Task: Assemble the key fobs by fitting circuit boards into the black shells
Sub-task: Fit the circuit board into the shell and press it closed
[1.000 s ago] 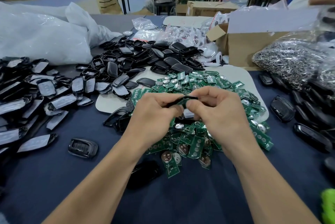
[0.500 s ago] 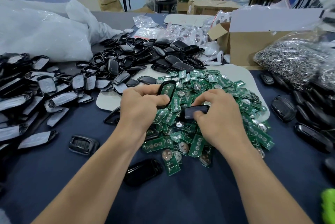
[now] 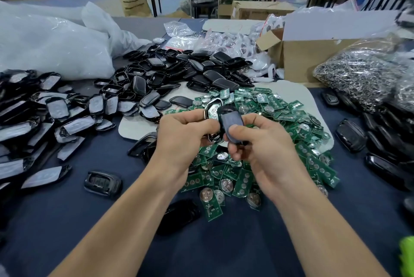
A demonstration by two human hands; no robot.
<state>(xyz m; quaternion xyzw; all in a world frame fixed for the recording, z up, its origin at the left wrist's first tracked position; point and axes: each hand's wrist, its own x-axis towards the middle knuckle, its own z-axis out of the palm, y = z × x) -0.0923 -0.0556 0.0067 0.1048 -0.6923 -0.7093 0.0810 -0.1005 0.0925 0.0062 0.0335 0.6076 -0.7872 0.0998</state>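
Note:
My left hand (image 3: 182, 135) grips a black shell frame (image 3: 211, 108) with a chrome rim, held upright above the table. My right hand (image 3: 262, 149) pinches a dark shell cover (image 3: 230, 123) between thumb and fingers, its edge against the frame. Both hands hover over a heap of green circuit boards (image 3: 280, 115) with round coin cells. Whether a board sits inside the frame is hidden by my fingers. Loose black shells (image 3: 170, 75) lie piled behind the boards.
Film-covered shell halves (image 3: 44, 119) crowd the left side. More black fobs (image 3: 380, 142) line the right, by a bag of metal rings (image 3: 358, 75) and a cardboard box (image 3: 302, 59). A single shell (image 3: 103, 183) and another (image 3: 179, 215) lie on the blue cloth (image 3: 212, 254) near me.
My right hand lifted the dark cover off the board heap and brought it against the frame in my left hand. The two hands have closed together.

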